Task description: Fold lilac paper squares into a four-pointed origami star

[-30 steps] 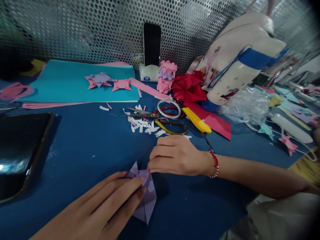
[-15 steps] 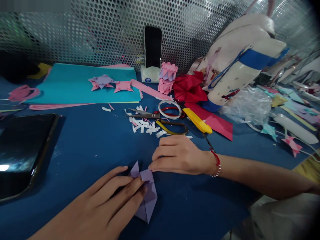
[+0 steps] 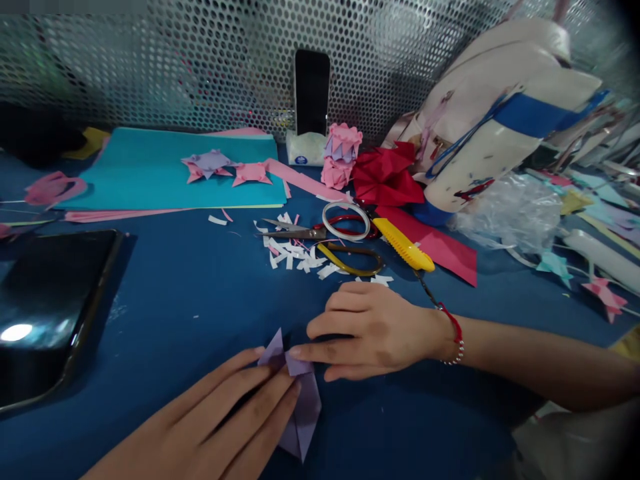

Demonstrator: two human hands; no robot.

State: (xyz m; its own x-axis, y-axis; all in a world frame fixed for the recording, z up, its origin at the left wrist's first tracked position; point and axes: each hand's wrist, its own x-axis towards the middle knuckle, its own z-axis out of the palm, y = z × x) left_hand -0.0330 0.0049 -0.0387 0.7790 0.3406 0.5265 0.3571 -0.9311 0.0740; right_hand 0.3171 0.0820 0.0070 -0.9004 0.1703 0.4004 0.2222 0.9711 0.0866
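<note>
A folded piece of purple paper lies on the blue table at the lower middle, with pointed tips at its top and bottom. Flat across its left part, my left hand presses with fingers stretched out. From the right, my right hand rests its index fingertip on a small flap near the paper's top; its thumb is apart below and the other fingers are bent. A red and beaded bracelet circles the right wrist. The paper under my left fingers is hidden.
Scissors, a white tape ring, paper scraps and a yellow cutter lie beyond my hands. A tablet is at left, blue-green sheets behind. A phone and bottle stand at the back.
My right hand has shifted from pinching at the flap's upper corner to laying its index finger on the flap, thumb apart. The view has shifted slightly. My left hand stays on the paper.
</note>
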